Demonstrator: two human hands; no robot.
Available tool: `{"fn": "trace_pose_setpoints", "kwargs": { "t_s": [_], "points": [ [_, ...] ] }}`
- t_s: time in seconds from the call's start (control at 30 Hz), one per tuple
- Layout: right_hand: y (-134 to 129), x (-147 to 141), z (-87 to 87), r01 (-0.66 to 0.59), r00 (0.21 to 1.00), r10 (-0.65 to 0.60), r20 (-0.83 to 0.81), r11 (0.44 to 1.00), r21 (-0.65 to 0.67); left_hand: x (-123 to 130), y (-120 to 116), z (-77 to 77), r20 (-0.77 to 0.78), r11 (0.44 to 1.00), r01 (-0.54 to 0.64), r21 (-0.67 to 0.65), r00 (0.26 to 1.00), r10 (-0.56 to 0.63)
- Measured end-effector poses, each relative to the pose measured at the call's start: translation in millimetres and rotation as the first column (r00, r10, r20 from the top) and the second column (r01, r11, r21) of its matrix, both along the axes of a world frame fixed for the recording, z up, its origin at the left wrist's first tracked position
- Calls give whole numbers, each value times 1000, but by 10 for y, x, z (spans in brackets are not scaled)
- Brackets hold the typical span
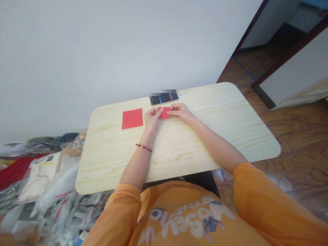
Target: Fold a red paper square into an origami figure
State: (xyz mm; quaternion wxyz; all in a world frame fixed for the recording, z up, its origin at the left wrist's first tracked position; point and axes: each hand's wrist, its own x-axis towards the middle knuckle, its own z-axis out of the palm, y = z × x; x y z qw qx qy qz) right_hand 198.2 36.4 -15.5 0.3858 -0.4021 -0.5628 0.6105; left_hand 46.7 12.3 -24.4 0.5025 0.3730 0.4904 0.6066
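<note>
A small piece of red paper (pixel 164 113) is held up between my two hands over the far half of the table, smaller than the red sheet lying nearby. My left hand (pixel 152 119) pinches its left side, thumb on top. On its right side the fingertips of my right hand (pixel 179 112) are closed. Whether the paper is folded in layers I cannot tell. Flat on the table to the left of my left hand lies a square red sheet (pixel 132 118).
A phone (pixel 164 98) with a lit screen and a white cable (pixel 183 92) lies behind my hands, near the wall. The pale wooden table (pixel 110 160) has rounded corners. Plastic-wrapped clothes (pixel 51 184) are heaped on the left. A doorway (pixel 256 54) opens at right.
</note>
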Motion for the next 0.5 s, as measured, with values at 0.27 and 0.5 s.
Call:
{"fn": "trace_pose_setpoints", "kwargs": {
  "t_s": [0.27, 0.5],
  "points": [
    [47, -4, -52, 23, 990, -31, -134, 998, -62, 2, 8, -2, -2, 1000, 14, -7, 1000, -14],
    [28, -36, -24, 76, 984, -91, -153, 992, -103, 10, 7, 11, 15, 1000, 22, -6, 1000, -22]
  ]
}}
